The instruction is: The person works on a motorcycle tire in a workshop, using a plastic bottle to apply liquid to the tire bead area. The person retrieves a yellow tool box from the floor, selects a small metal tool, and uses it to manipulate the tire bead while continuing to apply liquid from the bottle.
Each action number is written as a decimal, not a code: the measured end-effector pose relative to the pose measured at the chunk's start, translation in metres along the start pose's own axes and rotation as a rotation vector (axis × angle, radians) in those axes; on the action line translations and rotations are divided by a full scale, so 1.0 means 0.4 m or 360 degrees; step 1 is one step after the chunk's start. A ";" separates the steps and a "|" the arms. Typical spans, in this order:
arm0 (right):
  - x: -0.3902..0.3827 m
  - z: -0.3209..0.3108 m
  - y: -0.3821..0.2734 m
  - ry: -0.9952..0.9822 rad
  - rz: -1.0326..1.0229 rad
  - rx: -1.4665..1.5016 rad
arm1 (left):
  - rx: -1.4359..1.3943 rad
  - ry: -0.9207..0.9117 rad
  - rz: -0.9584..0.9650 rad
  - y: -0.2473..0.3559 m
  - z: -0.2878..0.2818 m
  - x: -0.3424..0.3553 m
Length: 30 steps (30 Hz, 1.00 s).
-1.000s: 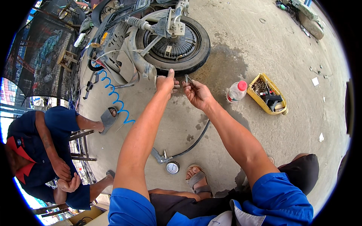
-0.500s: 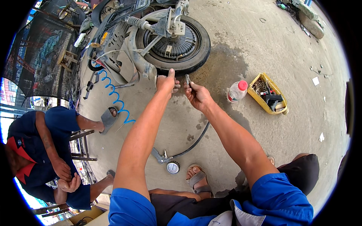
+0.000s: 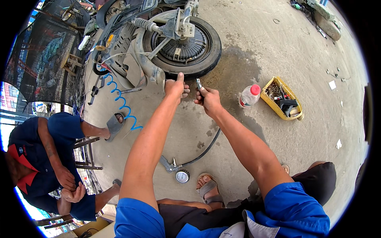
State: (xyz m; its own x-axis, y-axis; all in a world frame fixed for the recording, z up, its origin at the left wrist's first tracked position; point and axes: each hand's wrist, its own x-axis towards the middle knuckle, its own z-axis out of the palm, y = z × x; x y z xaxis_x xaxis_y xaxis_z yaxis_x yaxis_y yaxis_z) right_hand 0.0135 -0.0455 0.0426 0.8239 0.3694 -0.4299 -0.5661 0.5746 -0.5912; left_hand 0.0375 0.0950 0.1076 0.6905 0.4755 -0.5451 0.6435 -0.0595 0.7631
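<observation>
An electric scooter (image 3: 119,51) lies on its side, its wheel's black tyre (image 3: 217,55) facing me. At the tyre's near edge is my left hand (image 3: 176,88), thumb stretched up against the rubber and the other fingers curled; anything inside them is hidden. Just to its right, my right hand (image 3: 208,100) is closed on a small silver metal tool (image 3: 199,83). The tool's end points up toward the tyre, and its exact kind is too small to tell.
A clear bottle with a red cap (image 3: 250,96) and a yellow cut-open container (image 3: 281,99) of small parts stand to the right. An inflator with a gauge (image 3: 182,176) and black hose lies below my arms. A blue coiled hose (image 3: 119,97) and a seated person (image 3: 51,166) are at left.
My right hand has turned a little, its fingers shifting on the metal tool, which now tilts its end up to the left. My left hand has stayed at the tyre.
</observation>
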 end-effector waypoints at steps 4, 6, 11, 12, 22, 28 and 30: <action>-0.005 0.002 -0.009 0.0011 0.0021 0.0005 | -0.0003 0.0006 -0.0002 0.002 0.001 -0.002; -0.007 -0.001 -0.014 0.0002 0.0072 0.0079 | 0.0002 0.0006 -0.0003 0.004 0.002 -0.005; 0.004 -0.021 -0.018 -0.0109 0.0209 0.0334 | 0.0011 0.0008 -0.0013 0.007 0.003 -0.010; 0.005 -0.022 -0.019 -0.0127 0.0236 0.0371 | 0.0009 0.0004 -0.0015 0.007 0.003 -0.010; 0.000 -0.029 -0.007 0.0014 0.0100 -0.0017 | 0.0038 0.0031 -0.0025 0.009 0.006 -0.012; -0.015 -0.040 0.011 0.0044 0.0015 -0.0166 | 0.0026 0.0032 -0.0016 0.006 0.006 -0.007; -0.015 -0.038 0.014 0.0038 -0.0040 -0.0231 | 0.0031 0.0035 -0.0014 0.006 0.005 -0.006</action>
State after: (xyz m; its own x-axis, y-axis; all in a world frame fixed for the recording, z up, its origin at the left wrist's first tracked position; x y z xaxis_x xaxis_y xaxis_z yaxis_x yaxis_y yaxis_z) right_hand 0.0050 -0.0557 0.0315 0.8380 0.3377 -0.4287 -0.5448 0.4710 -0.6938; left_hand 0.0380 0.0920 0.1100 0.6775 0.4955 -0.5436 0.6559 -0.0725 0.7514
